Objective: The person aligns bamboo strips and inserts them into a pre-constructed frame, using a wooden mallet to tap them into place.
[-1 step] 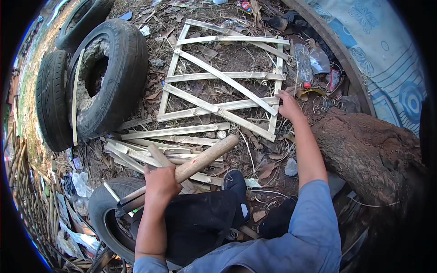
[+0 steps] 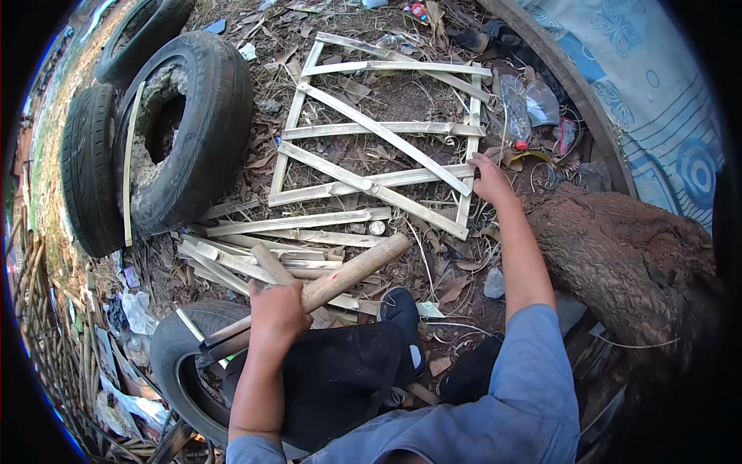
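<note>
My left hand (image 2: pixel 277 313) is closed round a wooden-handled tool (image 2: pixel 357 271). Its thick pale handle slants up to the right, and a dark metal part shows at its lower left end. A shorter stick (image 2: pixel 272 263) sticks out above the same fist; whether it belongs to the tool I cannot tell. On the ground ahead lies a lattice frame of bamboo slats (image 2: pixel 379 129), with crosswise and slanting strips. At the frame's lower right side, my right hand (image 2: pixel 492 183) has its fingers closed on the slats where they cross.
Loose bamboo slats (image 2: pixel 301 224) lie in a pile between my left hand and the frame. Old tyres (image 2: pixel 220 131) stand at the left, and another tyre (image 2: pixel 174 340) is beside my left arm. A thick tree trunk (image 2: pixel 626 255) and a patterned blue sheet (image 2: pixel 657 93) are at the right.
My left hand and the tool have shifted very slightly to the right, and the handle's upper end sits a little lower. My right hand stays at the frame.
</note>
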